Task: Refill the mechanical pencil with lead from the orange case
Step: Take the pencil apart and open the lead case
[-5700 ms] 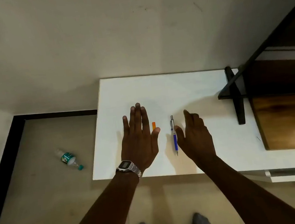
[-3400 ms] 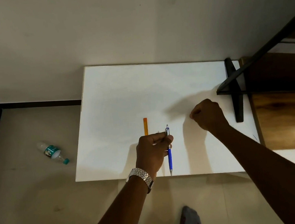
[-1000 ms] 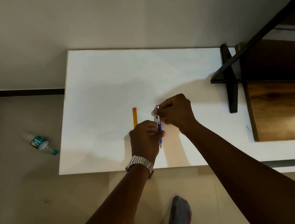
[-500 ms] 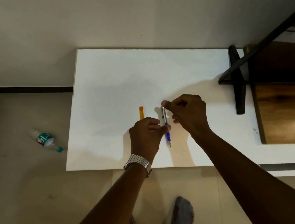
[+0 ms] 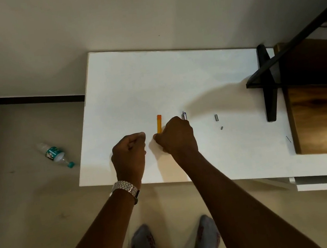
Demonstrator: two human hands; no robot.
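Nothing here can be read; the green label on the bottle (image 5: 54, 153) lying on the floor is too blurred.

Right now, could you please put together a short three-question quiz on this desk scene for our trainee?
1. True or false: the orange case lies on the white table.
2. Which hand covers most of the pencil? A) left hand B) right hand
3. Fill in: two small grey parts, a metal cap and a smaller piece, lie to the ____ of the right hand.

Key: 1 true; 2 B; 3 right.
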